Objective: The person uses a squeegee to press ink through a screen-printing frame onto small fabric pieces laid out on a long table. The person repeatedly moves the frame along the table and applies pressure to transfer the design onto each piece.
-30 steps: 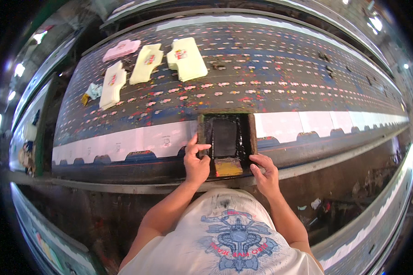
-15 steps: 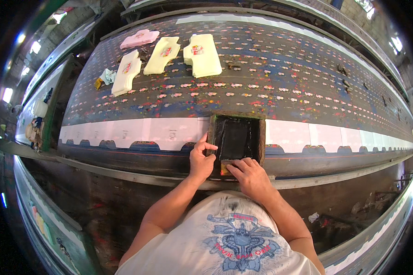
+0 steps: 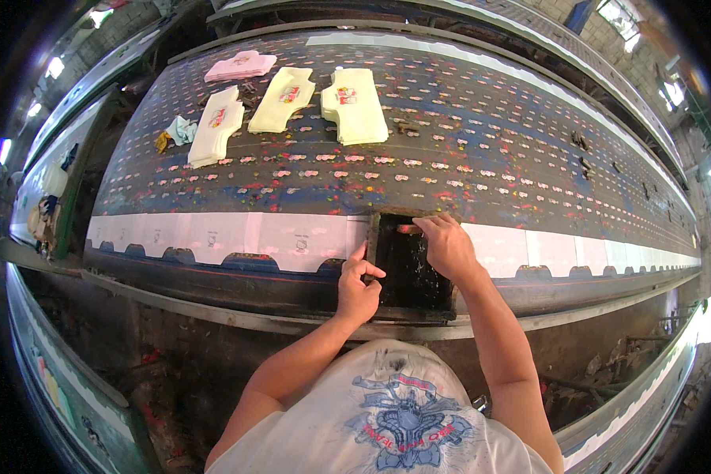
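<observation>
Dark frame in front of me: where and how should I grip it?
Probably pinch the frame by its left wall, coming from the left: that edge stands raised, narrow and straight, while your right hand hides part of the right wall.

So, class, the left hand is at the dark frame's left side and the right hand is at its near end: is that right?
Not quite: the head view shows the right hand at the far end of the dark frame. The left hand is at its left side.

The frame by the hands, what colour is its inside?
Mostly black inside the frame, best seen in the head view.
</observation>
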{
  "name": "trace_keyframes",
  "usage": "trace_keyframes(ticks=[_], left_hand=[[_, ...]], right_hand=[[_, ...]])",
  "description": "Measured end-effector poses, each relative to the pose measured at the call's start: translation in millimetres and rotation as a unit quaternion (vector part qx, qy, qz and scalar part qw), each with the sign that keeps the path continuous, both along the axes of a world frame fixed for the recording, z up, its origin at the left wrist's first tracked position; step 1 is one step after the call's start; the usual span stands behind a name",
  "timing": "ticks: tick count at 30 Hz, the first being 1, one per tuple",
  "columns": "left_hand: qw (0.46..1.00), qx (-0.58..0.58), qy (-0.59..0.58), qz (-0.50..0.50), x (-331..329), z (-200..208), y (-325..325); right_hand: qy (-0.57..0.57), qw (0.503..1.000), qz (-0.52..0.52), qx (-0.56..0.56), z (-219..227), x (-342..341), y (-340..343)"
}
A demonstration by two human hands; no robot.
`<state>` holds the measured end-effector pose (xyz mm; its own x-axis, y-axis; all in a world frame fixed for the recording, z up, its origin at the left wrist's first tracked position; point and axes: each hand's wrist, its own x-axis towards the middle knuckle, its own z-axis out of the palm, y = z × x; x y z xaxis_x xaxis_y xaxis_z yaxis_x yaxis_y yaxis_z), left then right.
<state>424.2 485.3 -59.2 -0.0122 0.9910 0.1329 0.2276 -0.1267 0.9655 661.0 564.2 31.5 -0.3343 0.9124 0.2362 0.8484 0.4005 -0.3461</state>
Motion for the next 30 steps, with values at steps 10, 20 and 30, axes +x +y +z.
trace_keyframes(ticks=[10,20,30], left_hand=[[0.999,0.017,0.037,0.004,0,-5,0],[1.0,0.01,0.01,-0.002,-1,0,0],[0.998,0.069,-0.002,-0.008,65,22,-6]], right_hand=[[0.003,0.999,0.041,0.005,6,-23,-76],[0.035,0.994,0.064,-0.078,17,-24,-141],[0.364,0.9,-0.219,-0.1,-22,85,-175]])
